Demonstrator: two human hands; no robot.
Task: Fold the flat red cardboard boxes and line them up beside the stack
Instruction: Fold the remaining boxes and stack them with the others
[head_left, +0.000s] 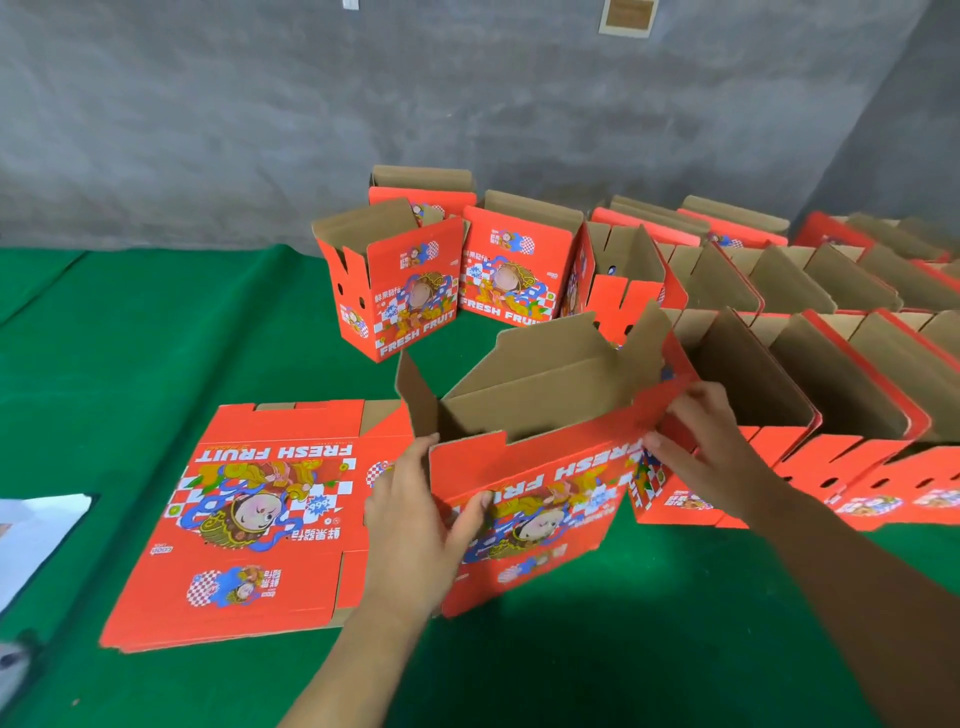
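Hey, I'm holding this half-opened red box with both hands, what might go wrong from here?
1. The half-opened red cardboard box is gripped by the left hand at its left corner and by the right hand at its right edge; it may spring flat again if either lets go.
2. The row of folded red boxes stands close on the right; swinging the box could knock them.
3. It overlaps the stack of flat red boxes and may drag the top sheet.

The boxes (524, 499) are corrugated cardboard: printed red outside with a faint sheen, plain matt brown inside, the fluted edges showing at the flaps. The flat stack (249, 525) has the same smooth printed face. The surface (130, 364) wears green felt-like cloth, matt and slightly creased. The wall (260, 114) is rough grey cement.
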